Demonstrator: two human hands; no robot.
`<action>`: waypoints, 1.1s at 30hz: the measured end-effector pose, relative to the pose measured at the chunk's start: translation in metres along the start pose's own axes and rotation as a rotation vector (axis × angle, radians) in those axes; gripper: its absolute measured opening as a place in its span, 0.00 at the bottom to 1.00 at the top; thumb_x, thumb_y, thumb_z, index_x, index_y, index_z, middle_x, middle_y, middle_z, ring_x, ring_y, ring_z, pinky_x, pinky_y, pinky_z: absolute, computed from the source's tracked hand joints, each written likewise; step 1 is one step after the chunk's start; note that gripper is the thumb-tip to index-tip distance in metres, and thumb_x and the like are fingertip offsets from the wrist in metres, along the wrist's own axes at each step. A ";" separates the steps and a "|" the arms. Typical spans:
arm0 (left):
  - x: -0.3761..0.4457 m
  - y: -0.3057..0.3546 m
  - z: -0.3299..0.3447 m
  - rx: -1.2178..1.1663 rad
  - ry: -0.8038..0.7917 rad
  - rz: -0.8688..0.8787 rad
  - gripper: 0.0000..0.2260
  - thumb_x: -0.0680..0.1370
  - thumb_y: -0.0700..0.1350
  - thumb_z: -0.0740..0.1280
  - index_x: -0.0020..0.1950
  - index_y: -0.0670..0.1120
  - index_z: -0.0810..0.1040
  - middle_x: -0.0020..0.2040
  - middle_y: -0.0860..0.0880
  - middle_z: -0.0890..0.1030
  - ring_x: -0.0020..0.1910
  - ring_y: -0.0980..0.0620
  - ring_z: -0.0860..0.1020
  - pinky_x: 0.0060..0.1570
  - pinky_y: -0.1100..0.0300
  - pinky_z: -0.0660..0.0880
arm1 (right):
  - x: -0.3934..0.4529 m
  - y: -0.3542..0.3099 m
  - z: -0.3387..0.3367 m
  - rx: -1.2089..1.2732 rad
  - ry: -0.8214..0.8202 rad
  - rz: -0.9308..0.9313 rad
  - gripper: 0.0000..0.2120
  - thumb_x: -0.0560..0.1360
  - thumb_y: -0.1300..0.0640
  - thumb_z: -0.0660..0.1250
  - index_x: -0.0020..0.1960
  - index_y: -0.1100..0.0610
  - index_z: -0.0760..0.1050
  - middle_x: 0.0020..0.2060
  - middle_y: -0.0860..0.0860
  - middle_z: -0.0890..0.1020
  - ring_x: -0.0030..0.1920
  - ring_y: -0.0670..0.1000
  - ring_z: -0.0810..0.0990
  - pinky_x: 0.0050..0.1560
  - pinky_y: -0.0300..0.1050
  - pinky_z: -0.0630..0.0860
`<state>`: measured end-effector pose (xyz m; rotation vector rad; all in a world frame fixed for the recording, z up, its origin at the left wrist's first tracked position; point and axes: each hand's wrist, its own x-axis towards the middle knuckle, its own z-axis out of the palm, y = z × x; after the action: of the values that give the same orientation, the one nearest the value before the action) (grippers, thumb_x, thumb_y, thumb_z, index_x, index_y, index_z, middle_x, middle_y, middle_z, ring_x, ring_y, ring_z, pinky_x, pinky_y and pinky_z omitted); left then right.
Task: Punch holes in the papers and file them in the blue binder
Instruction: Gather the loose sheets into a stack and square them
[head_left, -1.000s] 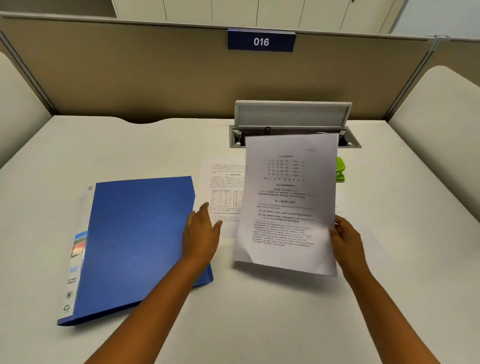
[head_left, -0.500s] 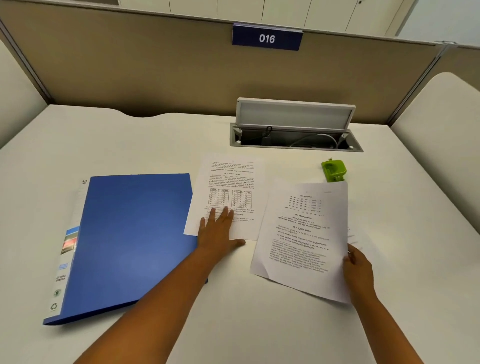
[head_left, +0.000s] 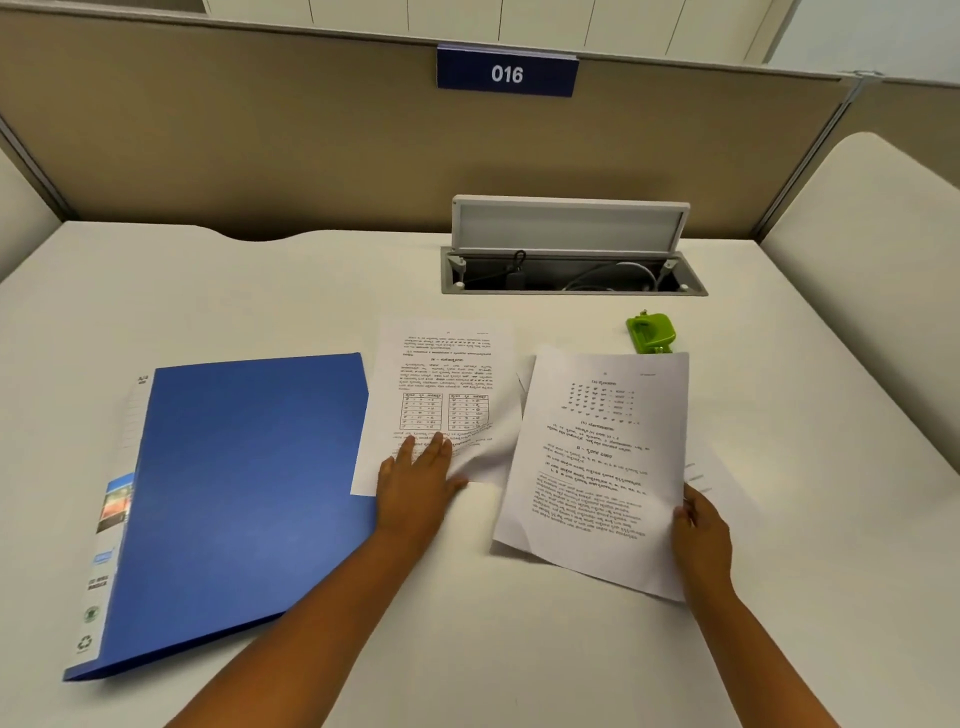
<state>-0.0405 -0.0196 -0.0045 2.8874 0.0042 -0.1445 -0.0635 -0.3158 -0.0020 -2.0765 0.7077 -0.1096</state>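
A closed blue binder (head_left: 244, 499) lies flat on the white desk at the left. Beside its right edge lies a printed sheet with tables (head_left: 441, 384); my left hand (head_left: 415, 480) presses flat on its lower part, and the paper is rucked up by the fingers. My right hand (head_left: 701, 535) grips the right edge of a second printed sheet (head_left: 597, 467), which hangs low over the desk. Another sheet (head_left: 714, 478) peeks out beneath it on the right. A small green hole punch (head_left: 650, 332) stands just beyond the held sheet's top edge.
An open cable hatch (head_left: 571, 275) with a raised grey lid is set in the desk behind the papers. A tan partition (head_left: 311, 140) with a "016" sign closes the back. Cream panels flank the desk on both sides.
The right hand lowered the held sheet from upright to nearly flat, uncovering the green punch. The left hand moved from above the binder's edge onto the tabled sheet and rucked it.
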 end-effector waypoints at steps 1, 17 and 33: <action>0.001 -0.001 -0.002 -0.001 0.003 0.000 0.24 0.79 0.56 0.53 0.73 0.49 0.60 0.74 0.52 0.61 0.74 0.45 0.57 0.68 0.50 0.60 | 0.000 0.000 -0.001 0.010 -0.006 0.003 0.18 0.78 0.66 0.53 0.67 0.60 0.67 0.64 0.59 0.74 0.62 0.61 0.72 0.65 0.54 0.67; -0.045 0.033 -0.044 -0.079 0.338 0.174 0.19 0.76 0.55 0.57 0.52 0.46 0.82 0.48 0.46 0.85 0.52 0.42 0.81 0.46 0.50 0.79 | -0.023 -0.026 0.015 0.082 -0.093 -0.050 0.19 0.77 0.67 0.55 0.66 0.58 0.70 0.63 0.57 0.75 0.61 0.58 0.73 0.64 0.52 0.68; -0.084 0.037 0.003 -0.130 -0.086 0.201 0.47 0.62 0.75 0.34 0.70 0.51 0.65 0.72 0.53 0.65 0.72 0.48 0.61 0.70 0.52 0.58 | -0.046 -0.054 0.047 -0.065 -0.312 -0.073 0.20 0.75 0.58 0.64 0.66 0.59 0.68 0.64 0.57 0.74 0.62 0.57 0.74 0.63 0.51 0.68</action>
<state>-0.1239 -0.0552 0.0097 2.7289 -0.2803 -0.2218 -0.0620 -0.2342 0.0217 -2.1184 0.4500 0.1953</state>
